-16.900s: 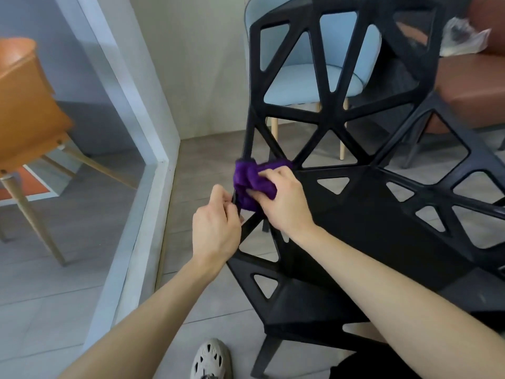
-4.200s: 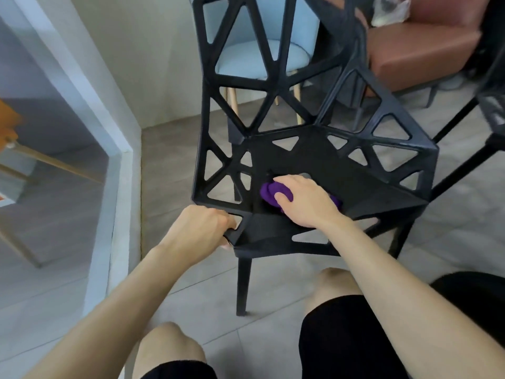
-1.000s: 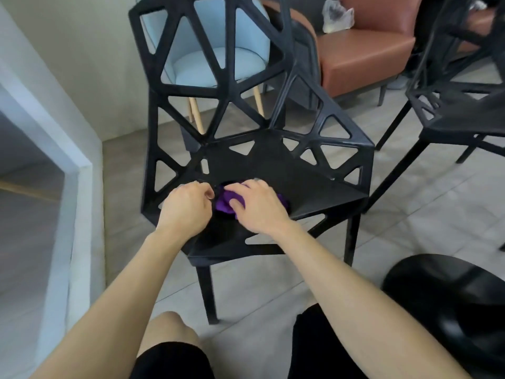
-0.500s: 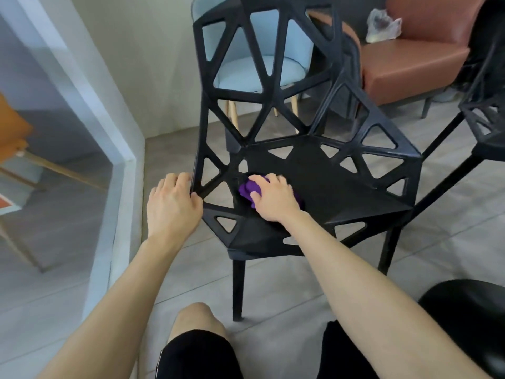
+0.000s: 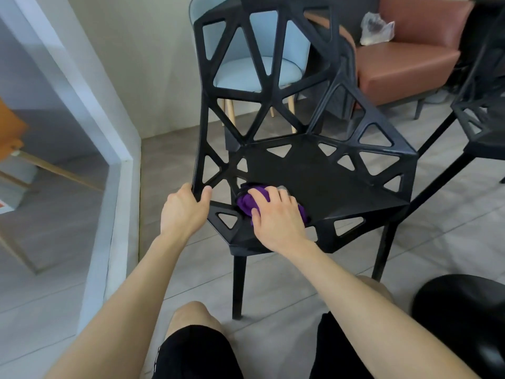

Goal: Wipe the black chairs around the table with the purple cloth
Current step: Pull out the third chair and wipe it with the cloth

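Black chair (image 5: 314, 181) upright on floor. Left hand (image 5: 183, 212) wrapped round frame at seat's left edge, bracing. Right hand (image 5: 276, 220) curled over bunched purple cloth (image 5: 247, 203), pressing at seat's front-left corner. Best wiped in firm overlapping strokes toward right edge, skirting triangular cut-outs.

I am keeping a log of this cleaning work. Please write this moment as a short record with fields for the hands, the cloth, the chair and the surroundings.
left hand: grips the left edge of the black chair
right hand: holds the purple cloth against the seat
cloth: bunched, front left of the seat, partly under the hand
chair: upright on the floor
behind: light blue chair; brown sofa with a plastic bag
right edge: second black chair
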